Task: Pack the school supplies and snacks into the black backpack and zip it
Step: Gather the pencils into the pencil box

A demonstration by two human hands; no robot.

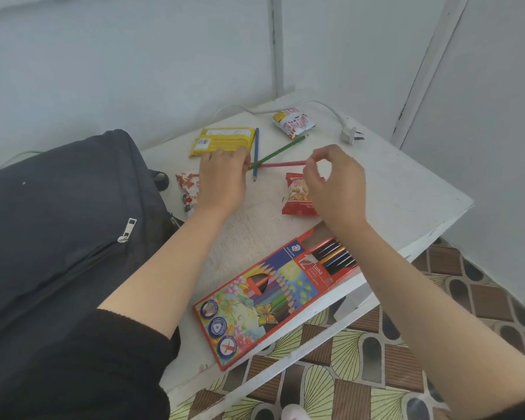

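The right grip (331, 183) has thumb and forefinger pinched on the right end of the red pencil (281, 163), with the other fingers curled loosely above the counter (406, 183). The left grip (222, 177) meets the same pencil from the other side. Its fingers bend down over the spot where the red pencil, the green pencil (278, 152) and the blue pencil (256, 147) cross. From behind the knuckles I cannot tell whether it pinches them or only pins them down. To my eye the two are working toward each other to gather the three loose pencils into one bundle, which would explain taking them by their ends.

Nearer than the pencils lies the pencil box (255, 307), at the counter's near edge. Its right flap is open and more pencils show inside. The open end faces the right forearm, so the bundle is probably meant to go there before anything is packed.

The snacks lie scattered around this work:
- A red snack bag (296, 195) lies partly under the right grip.
- A yellow packet (222, 139) lies just beyond the left grip.
- A white-and-red packet (293, 122) lies farther off.
- A patterned packet (187, 189) is half hidden by the left wrist.

The black backpack (58, 222) slumps at the left, against the counter's left side. Its zip pull (127, 230) lies on top, and the zip looks closed along the stretch I can see. It seems kept within reach but out of the way. A white plug (350, 135) on its cord lies at the far right.
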